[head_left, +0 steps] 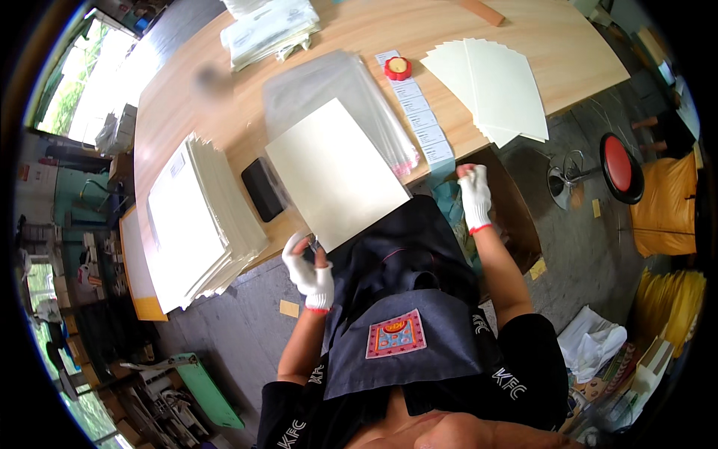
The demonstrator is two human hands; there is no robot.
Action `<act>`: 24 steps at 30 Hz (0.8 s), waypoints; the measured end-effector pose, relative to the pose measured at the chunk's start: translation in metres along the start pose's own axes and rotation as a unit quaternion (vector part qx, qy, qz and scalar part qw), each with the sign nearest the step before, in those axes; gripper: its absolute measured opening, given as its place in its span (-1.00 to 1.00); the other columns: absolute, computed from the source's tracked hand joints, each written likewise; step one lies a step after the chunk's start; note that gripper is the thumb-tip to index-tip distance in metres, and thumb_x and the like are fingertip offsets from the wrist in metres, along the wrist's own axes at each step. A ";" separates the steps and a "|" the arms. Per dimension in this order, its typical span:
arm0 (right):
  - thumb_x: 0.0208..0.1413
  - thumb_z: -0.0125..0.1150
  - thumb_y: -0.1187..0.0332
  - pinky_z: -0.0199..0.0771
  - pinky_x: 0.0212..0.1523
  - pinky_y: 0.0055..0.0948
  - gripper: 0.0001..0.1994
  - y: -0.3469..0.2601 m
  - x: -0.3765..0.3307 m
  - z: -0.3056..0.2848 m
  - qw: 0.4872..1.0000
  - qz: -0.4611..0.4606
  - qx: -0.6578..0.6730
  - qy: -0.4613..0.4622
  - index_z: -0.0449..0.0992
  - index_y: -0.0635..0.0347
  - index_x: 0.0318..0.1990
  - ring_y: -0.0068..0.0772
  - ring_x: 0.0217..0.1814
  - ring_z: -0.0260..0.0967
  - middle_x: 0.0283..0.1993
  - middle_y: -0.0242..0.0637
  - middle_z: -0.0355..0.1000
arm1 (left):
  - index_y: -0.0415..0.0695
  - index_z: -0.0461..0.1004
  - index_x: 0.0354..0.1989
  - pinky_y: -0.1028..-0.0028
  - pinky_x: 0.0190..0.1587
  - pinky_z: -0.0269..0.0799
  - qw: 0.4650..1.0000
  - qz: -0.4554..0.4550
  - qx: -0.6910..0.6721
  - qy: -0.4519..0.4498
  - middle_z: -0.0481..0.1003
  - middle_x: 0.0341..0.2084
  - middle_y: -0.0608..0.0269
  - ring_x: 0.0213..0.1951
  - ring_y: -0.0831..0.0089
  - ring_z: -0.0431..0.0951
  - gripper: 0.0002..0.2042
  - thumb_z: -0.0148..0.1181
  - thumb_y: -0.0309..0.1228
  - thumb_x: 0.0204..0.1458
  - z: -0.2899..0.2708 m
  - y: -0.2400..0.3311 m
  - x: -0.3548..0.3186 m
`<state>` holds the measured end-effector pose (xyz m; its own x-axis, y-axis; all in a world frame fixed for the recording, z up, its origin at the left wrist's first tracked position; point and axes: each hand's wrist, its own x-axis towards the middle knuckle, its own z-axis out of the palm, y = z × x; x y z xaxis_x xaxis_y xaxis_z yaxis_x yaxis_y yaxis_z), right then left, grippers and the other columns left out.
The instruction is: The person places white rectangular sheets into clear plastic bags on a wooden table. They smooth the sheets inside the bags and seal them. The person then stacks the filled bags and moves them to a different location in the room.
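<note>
A white board or stiff sheet (340, 176) lies tilted across the table's near edge, its lower corner towards my body. At that corner is my left hand (308, 275), in a white fingerless glove, thumb and finger curled round a small shiny bit I cannot make out. Clear film shows along the sheet's left side. My right hand (476, 196), gloved alike, is closed at the table edge, beside the lower end of a strip of printed labels (420, 112); what its fingers hold is hidden. Under the sheet lies a stack of clear plastic bags (314, 82).
Left of the sheet are a black phone (263, 189) and a tall stack of white packs (191, 217). A red round object (398, 69) sits on the labels. Fanned white sheets (497, 86) lie at right, wrapped packs (269, 34) at the back. A red stool (618, 163) stands beyond.
</note>
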<state>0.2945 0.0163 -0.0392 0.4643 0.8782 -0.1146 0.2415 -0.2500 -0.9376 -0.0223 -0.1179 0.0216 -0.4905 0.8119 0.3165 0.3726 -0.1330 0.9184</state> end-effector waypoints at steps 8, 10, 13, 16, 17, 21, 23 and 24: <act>0.01 0.09 0.47 0.00 -0.45 -0.69 -0.88 0.002 0.002 -0.014 0.977 0.006 0.105 -0.187 0.32 0.16 -0.53 -0.78 -0.48 -0.06 -0.57 -0.60 0.08 | -0.09 0.39 -0.05 0.07 0.22 0.07 0.862 0.341 0.212 -0.309 0.31 0.07 0.12 0.15 0.02 0.21 -0.47 0.37 -0.30 -0.29 0.145 0.061 0.084; 0.00 0.10 0.50 0.01 -0.45 -0.69 -0.87 0.000 -0.002 -0.028 0.975 0.004 0.109 -0.192 0.31 0.16 -0.53 -0.78 -0.49 -0.05 -0.58 -0.60 0.07 | -0.09 0.34 0.02 0.03 0.24 -0.02 0.838 0.334 0.232 -0.363 0.24 0.13 0.08 0.20 -0.02 0.13 -0.40 0.36 -0.20 -0.28 0.170 0.057 0.084; -0.05 0.22 0.53 0.05 -0.47 -0.67 -0.86 0.022 -0.002 -0.054 0.969 -0.015 0.071 -0.238 0.35 0.19 -0.49 -0.78 -0.50 -0.03 -0.57 -0.59 0.12 | -0.10 0.35 0.04 -0.03 0.25 -0.09 0.801 0.334 0.252 -0.428 0.19 0.17 0.06 0.23 -0.05 0.07 -0.37 0.36 -0.16 -0.28 0.189 0.057 0.076; -0.09 0.28 0.55 0.16 -0.45 -0.69 -0.85 0.010 -0.013 -0.069 0.963 0.010 0.072 -0.259 0.40 0.23 -0.38 -0.78 -0.50 0.03 -0.50 -0.58 0.22 | -0.09 0.36 0.04 -0.02 0.26 -0.11 0.768 0.352 0.259 -0.468 0.18 0.18 0.08 0.23 -0.03 0.06 -0.37 0.35 -0.17 -0.28 0.189 0.054 0.070; -0.09 0.26 0.56 0.17 -0.44 -0.70 -0.84 0.002 -0.014 -0.069 0.963 -0.009 0.102 -0.251 0.41 0.23 -0.35 -0.78 -0.49 0.05 -0.47 -0.58 0.25 | -0.10 0.38 0.03 0.01 0.27 -0.10 0.772 0.351 0.261 -0.460 0.19 0.17 0.12 0.23 0.00 0.06 -0.39 0.35 -0.18 -0.29 0.190 0.051 0.066; -0.15 0.02 0.77 0.39 -0.26 -0.66 -0.82 -0.011 0.001 -0.058 0.957 -0.085 0.135 -0.241 0.33 0.32 -0.37 -0.70 -0.35 0.24 -0.30 -0.45 0.35 | -0.09 0.39 0.02 0.04 0.27 -0.10 0.773 0.346 0.257 -0.466 0.20 0.16 0.15 0.24 0.03 0.04 -0.39 0.36 -0.19 -0.31 0.192 0.052 0.065; -0.27 -0.09 0.85 0.48 -0.05 -0.54 -0.76 -0.017 0.011 -0.054 0.953 -0.136 0.091 -0.255 0.27 0.37 -0.41 -0.54 -0.27 0.35 -0.20 -0.27 0.39 | -0.09 0.40 0.00 0.05 0.28 -0.10 0.770 0.346 0.256 -0.470 0.20 0.16 0.16 0.24 0.04 0.04 -0.40 0.35 -0.20 -0.31 0.192 0.054 0.068; -0.29 -0.05 0.83 0.49 -0.08 -0.51 -0.77 -0.015 0.016 -0.054 0.949 -0.167 0.074 -0.258 0.28 0.36 -0.44 -0.47 -0.28 0.37 -0.23 -0.26 0.39 | -0.09 0.41 0.00 0.06 0.27 -0.10 0.769 0.349 0.259 -0.469 0.21 0.16 0.16 0.24 0.05 0.04 -0.41 0.35 -0.21 -0.31 0.192 0.055 0.068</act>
<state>0.3444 0.0126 -0.0091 -0.1039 0.9908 0.0871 0.1610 0.1032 -0.9815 0.1161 0.0394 0.0483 0.6655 0.7298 0.1566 0.6692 -0.6763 0.3079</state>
